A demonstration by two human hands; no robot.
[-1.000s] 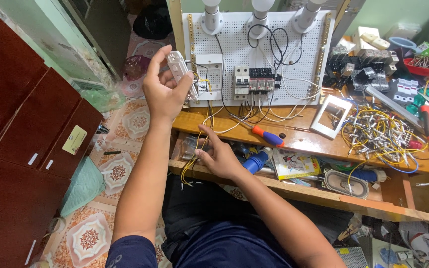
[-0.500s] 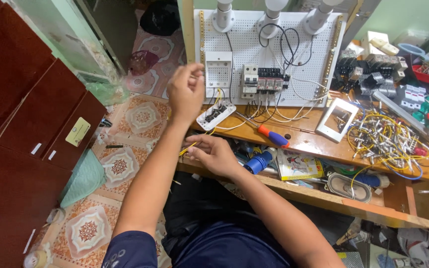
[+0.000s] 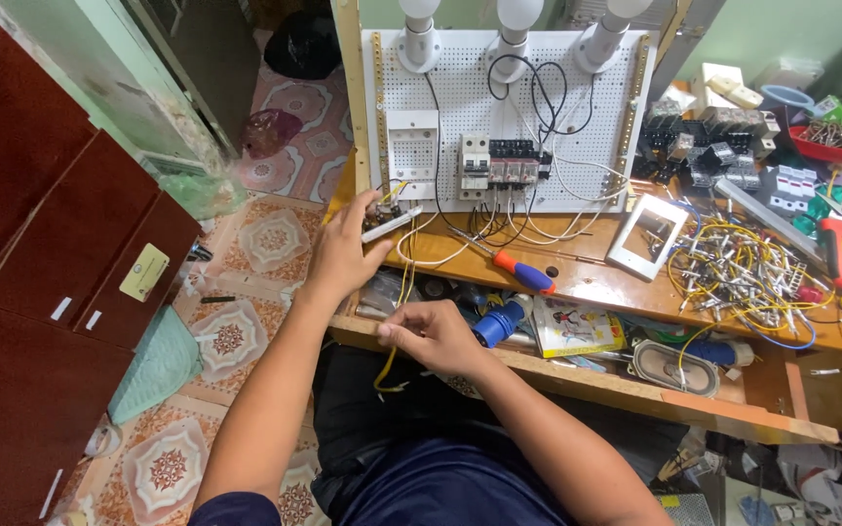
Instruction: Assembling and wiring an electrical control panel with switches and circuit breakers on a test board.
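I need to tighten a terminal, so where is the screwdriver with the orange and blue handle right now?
In the head view the screwdriver lies on the wooden bench just below the white pegboard, right of the left hand and above the right hand.

Bare forearms, dark navy short sleeve [image 3: 236,508], navy shirt front [image 3: 440,487]

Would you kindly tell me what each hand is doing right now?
Left hand: closed on a white socket part at the wooden bench edge.
Right hand: fingers pinched on yellow wire.
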